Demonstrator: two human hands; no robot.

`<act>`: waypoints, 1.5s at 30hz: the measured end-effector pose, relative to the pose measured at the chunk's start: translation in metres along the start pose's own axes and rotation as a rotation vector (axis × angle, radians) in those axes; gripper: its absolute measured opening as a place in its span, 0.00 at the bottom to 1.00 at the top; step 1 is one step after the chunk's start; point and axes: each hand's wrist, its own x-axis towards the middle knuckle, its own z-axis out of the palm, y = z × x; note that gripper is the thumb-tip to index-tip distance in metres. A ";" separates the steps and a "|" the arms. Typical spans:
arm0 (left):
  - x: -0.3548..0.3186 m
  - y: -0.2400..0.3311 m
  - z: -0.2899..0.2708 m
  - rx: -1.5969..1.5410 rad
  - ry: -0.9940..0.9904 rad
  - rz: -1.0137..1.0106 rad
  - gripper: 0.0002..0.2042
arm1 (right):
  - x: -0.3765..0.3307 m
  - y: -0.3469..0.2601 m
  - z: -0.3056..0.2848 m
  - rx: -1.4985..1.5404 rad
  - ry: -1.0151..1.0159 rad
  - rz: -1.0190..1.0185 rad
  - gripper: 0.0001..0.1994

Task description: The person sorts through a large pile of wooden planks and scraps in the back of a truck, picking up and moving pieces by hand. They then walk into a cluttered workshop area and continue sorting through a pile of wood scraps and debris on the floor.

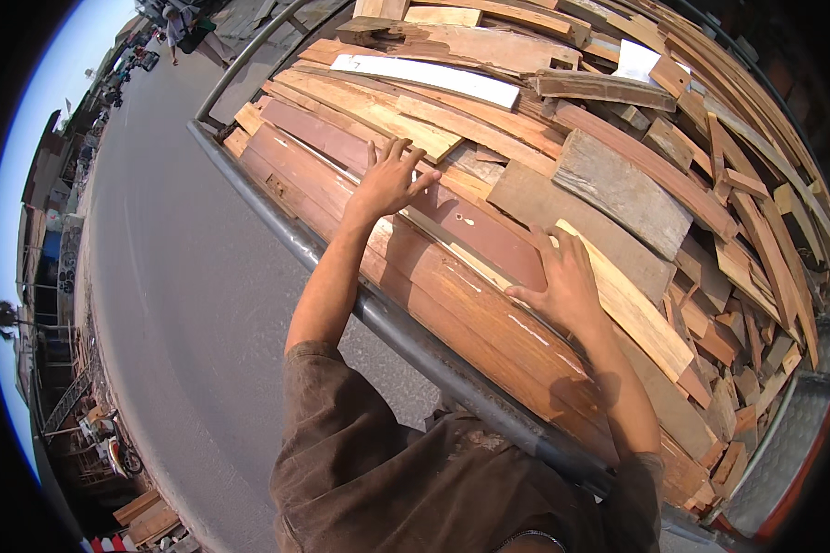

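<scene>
My left hand [389, 184] is open, its fingers spread over the far part of a reddish-brown painted board [470, 227] and the edge of a pale plank [369, 109]. Nearer and to the right, my right hand [567, 286] is also open, with fingertips over that same painted board and a light yellow plank [629, 311]. Neither hand is wrapped round a piece; whether the fingers press on the wood is hard to tell. Between my body and the hands lies a wide brown wooden panel [461, 297] with white streaks along its far edge.
A dark metal rail [392, 324] borders the wood load on my side. Loose planks and offcuts pile up beyond, including a white board [424, 78] and a weathered grey block [622, 189]. A paved road [184, 276] runs at left, with a walking person [194, 32] and a parked motorcycle [115, 447].
</scene>
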 end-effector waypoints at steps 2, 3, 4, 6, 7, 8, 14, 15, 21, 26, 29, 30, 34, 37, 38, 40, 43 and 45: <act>0.006 0.005 0.022 0.000 -0.067 0.070 0.32 | -0.003 0.019 0.008 -0.098 0.083 -0.001 0.42; 0.005 0.013 0.029 0.025 -0.120 0.127 0.32 | -0.009 0.031 0.005 -0.038 0.041 0.054 0.39; 0.002 0.020 0.035 0.041 -0.174 0.187 0.34 | -0.019 0.044 -0.002 0.027 0.001 0.101 0.37; 0.000 0.035 0.042 0.023 -0.234 0.312 0.44 | -0.045 0.082 -0.015 0.077 -0.012 0.217 0.34; -0.002 0.038 0.054 0.088 -0.218 0.412 0.45 | -0.061 0.098 -0.025 0.096 -0.013 0.265 0.33; 0.002 0.046 0.054 -0.003 -0.336 0.399 0.44 | -0.080 0.113 -0.035 0.062 0.003 0.323 0.30; -0.005 0.077 0.041 -0.133 -0.397 0.550 0.39 | -0.201 0.151 -0.081 -0.032 0.163 0.568 0.26; -0.007 0.076 0.044 -0.136 -0.395 0.530 0.40 | -0.220 0.152 -0.085 -0.018 0.185 0.595 0.26; -0.010 0.091 0.074 -0.028 -0.303 0.662 0.40 | -0.210 0.072 -0.123 0.096 0.271 0.312 0.24; -0.022 0.117 0.049 -0.464 -0.434 0.400 0.34 | -0.187 -0.052 -0.163 0.140 0.430 -0.257 0.13; -0.021 0.131 0.055 -0.264 -0.379 0.478 0.30 | -0.218 -0.068 -0.178 0.242 0.413 -0.302 0.14; -0.019 0.144 0.054 -0.184 -0.387 0.523 0.29 | -0.227 -0.067 -0.180 0.249 0.406 -0.305 0.14; -0.035 0.142 0.062 -0.166 -0.329 0.478 0.26 | -0.259 -0.047 -0.192 0.330 0.288 -0.389 0.14; -0.030 0.166 0.064 -0.158 -0.334 0.422 0.25 | -0.303 -0.025 -0.212 0.349 0.169 -0.406 0.14; -0.016 0.178 0.066 -0.179 -0.340 0.433 0.24 | -0.325 -0.022 -0.223 0.344 0.123 -0.379 0.14; -0.022 0.173 0.066 -0.182 -0.369 0.368 0.26 | -0.354 0.023 -0.222 0.699 -0.003 -0.459 0.17; -0.038 0.187 0.048 0.324 -0.325 0.240 0.41 | -0.390 0.143 -0.202 1.379 -0.539 -0.222 0.30; -0.022 0.235 0.029 0.255 -0.120 0.321 0.39 | -0.435 0.195 -0.191 0.123 -0.108 0.298 0.25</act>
